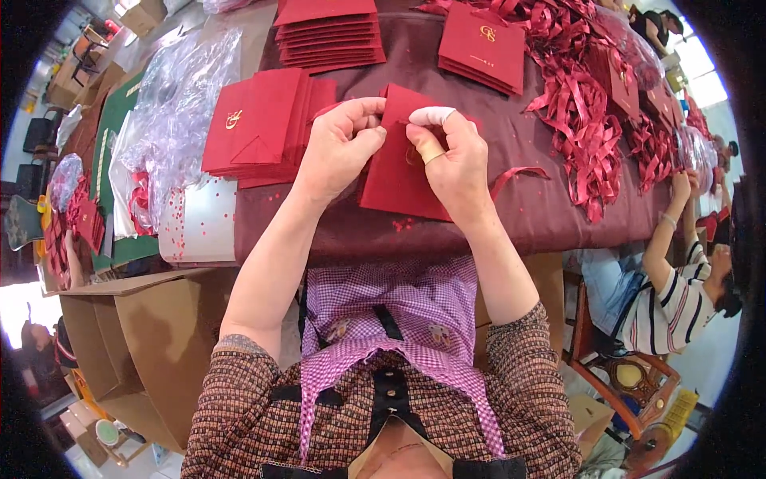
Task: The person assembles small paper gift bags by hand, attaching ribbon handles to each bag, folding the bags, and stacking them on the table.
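Note:
A flat red paper bag (383, 185) with a gold mark lies at the table's front edge, between my hands. My left hand (345, 152) is closed, with thumb and fingers pinched at the bag's upper left edge. Over the bag's upper part my right hand (456, 156) is closed in a pinch, and what sits between its fingertips is too small to make out. White covers its index fingertip, and a yellowish band wraps its thumb. A red ribbon (519, 173) curves out on the table beside my right wrist.
Stacks of red bags (255, 128) stand at left, with another stack (329, 36) behind and a smaller pile (483, 52) far right. Tangled red ribbons (586, 132) cover the right side. Clear plastic (187, 104) lies left, above a cardboard box (152, 343). A person in stripes (670, 307) sits right.

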